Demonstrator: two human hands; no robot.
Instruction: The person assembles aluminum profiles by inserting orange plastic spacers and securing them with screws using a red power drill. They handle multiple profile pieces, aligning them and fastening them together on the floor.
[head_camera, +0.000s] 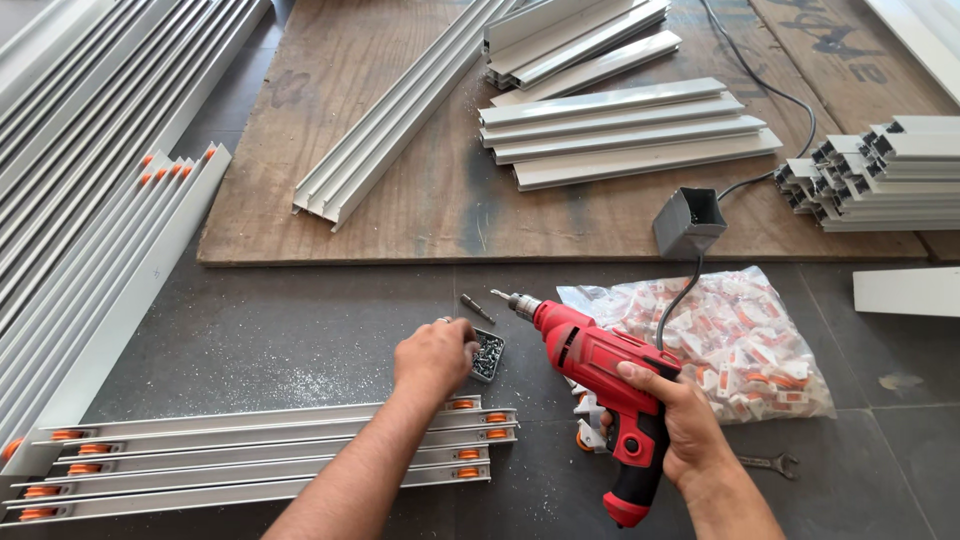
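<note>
My right hand (672, 415) grips the handle of a red corded power drill (592, 362), its chuck and bit pointing up-left above the dark floor. My left hand (434, 357) reaches into a small black tray of screws (489, 357), fingers curled over it; whether it pinches a screw is hidden. Under my left forearm lie several grey aluminium profiles (250, 460) fitted with orange rollers at their ends. A loose driver bit (477, 307) lies just beyond the screw tray.
A clear bag of white-and-orange roller parts (745, 345) lies right of the drill. A wrench (770, 462) lies by my right wrist. A plywood board (400, 180) carries cut aluminium profiles (625, 132); more profiles (880, 170) are stacked right and left (90, 200). A grey square tube offcut (688, 220) stands at the board's edge.
</note>
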